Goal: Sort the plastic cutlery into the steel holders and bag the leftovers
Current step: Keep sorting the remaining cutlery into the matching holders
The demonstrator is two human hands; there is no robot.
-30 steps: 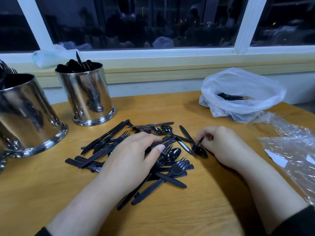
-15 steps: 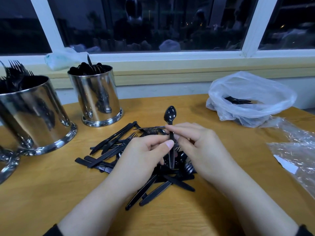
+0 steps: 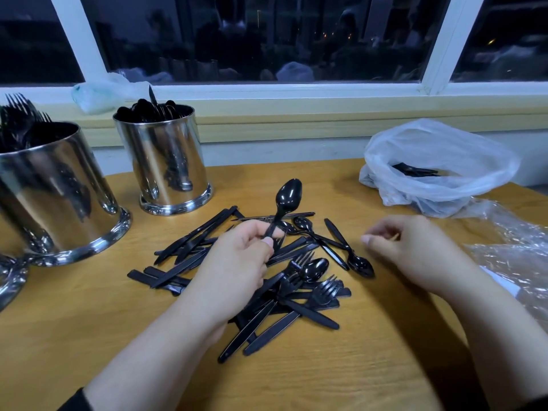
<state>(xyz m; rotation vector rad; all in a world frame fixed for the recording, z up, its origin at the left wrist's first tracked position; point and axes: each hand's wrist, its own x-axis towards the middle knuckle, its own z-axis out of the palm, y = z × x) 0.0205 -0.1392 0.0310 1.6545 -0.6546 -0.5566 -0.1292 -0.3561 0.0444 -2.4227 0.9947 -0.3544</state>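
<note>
One spoon (image 3: 287, 197) pinched upright in left hand (image 3: 237, 262) above pile (image 3: 267, 277) on table (image 3: 89, 336), likely bound for spoon holder (image 3: 166, 161); right hand (image 3: 409, 250) loosely curled, holding nothing.

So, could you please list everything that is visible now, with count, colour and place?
table: one, light wood, under everything
loose cutlery: one pile of knives, forks and spoons, black, table middle
steel holders: three, shiny; the spoon holder at the back, the fork holder at the left, a third cut off by the left edge
white bag: one, back right, some black cutlery inside
clear wrap: crumpled, right edge
bag on the sill: one, pale
window: dark, white frame
spoon: one, black, held upright
left hand: holds the spoon's handle
right hand: fingers loosely curled, holds nothing
</note>
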